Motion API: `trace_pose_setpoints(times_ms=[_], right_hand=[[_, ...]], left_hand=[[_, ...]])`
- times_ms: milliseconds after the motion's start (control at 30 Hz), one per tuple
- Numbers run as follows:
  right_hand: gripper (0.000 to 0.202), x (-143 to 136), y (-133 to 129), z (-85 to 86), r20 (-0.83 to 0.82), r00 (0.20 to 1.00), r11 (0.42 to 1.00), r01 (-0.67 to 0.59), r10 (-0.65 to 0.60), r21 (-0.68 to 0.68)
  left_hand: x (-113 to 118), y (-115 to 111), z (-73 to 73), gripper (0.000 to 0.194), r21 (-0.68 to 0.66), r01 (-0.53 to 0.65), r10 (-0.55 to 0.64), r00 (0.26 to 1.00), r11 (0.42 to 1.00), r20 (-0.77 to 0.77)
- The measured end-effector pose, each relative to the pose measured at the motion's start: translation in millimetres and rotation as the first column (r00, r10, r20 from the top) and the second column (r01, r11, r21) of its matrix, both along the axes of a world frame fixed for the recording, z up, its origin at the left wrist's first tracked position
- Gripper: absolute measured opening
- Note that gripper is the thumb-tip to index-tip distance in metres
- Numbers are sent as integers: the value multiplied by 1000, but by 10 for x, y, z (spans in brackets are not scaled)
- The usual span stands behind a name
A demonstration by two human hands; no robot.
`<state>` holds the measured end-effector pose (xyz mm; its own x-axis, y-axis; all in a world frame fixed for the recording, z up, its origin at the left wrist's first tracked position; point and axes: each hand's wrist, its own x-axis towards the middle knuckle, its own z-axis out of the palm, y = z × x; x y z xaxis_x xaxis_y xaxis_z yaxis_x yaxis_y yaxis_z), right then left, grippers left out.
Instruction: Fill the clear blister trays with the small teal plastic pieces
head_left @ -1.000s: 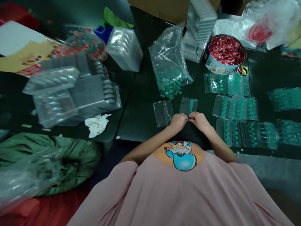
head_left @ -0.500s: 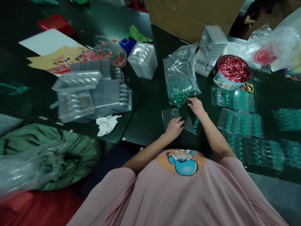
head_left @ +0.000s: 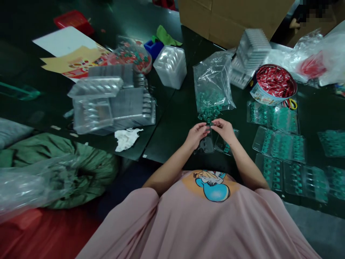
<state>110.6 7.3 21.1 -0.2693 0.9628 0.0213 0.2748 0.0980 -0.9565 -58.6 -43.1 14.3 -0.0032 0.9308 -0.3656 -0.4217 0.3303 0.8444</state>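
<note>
Fingertips of my left hand and my right hand come close together just below a pile of small green pieces. Both hands are pinched; what lies between the fingertips is too small to name. The pile spills from the mouth of a clear plastic bag. Under my hands lies a clear plastic tray. Beside it, partly behind my right hand, another clear tray has a few green pieces in it.
Filled trays lie on the right, below a round tin of red wrapped pieces. Stacked clear trays and white tissue are on the left. A cardboard box stands behind. A person's hand shows at the top right.
My right hand has moved left and down from the edge of the pile. My left hand has risen from the tray to meet it. The whole view has shifted slightly.
</note>
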Motion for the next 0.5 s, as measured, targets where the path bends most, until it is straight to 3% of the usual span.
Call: trace_pose_setpoints(times_ms=[67, 167, 333, 500], right_hand=[[21, -66, -87, 52, 33, 999, 1000, -9, 8, 24], [18, -116, -148, 104, 124, 991, 993, -59, 47, 100], [16, -134, -162, 136, 183, 974, 981, -157, 135, 110], [18, -156, -159, 136, 228, 966, 972, -161, 120, 169]], left_hand=[[-17, 59, 41, 28, -97, 52, -37, 988, 994, 149], [-45, 80, 59, 24, -149, 89, -53, 972, 985, 229], [-94, 81, 12, 19, -241, 103, -37, 965, 965, 261], [-119, 100, 9, 16, -251, 109, -48, 970, 962, 237]])
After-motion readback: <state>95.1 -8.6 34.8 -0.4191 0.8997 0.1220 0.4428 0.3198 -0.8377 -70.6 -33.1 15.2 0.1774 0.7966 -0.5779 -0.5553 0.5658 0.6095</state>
